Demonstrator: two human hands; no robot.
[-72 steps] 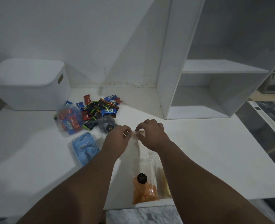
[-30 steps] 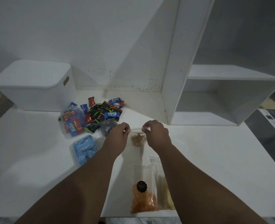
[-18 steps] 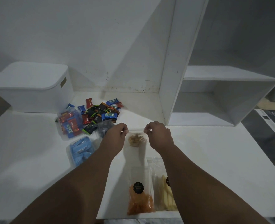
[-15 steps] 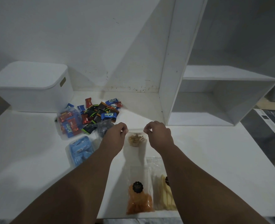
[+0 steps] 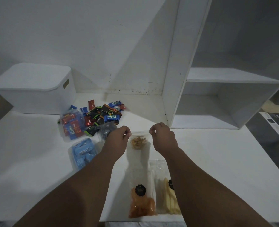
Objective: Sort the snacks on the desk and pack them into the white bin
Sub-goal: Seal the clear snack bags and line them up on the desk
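The desk [image 5: 217,161] lies bare to the right of the right hand [image 5: 163,138], open out to its edge, and bare again at the front left. Between the left hand [image 5: 119,140] and the bin [image 5: 37,102] sit a clear bag [image 5: 71,126], a blue bag [image 5: 83,153], a dark bag [image 5: 106,130] and a wrapper pile [image 5: 102,114]. The bin's lid [image 5: 30,77] is on. The shelf panel [image 5: 178,63] stands just behind the right hand. The snack bag [image 5: 138,142], pinched by the 2 hands, fills the gap between them. An orange bag [image 5: 141,202] and a pale bag [image 5: 165,203] lie by the forearms at the front edge.
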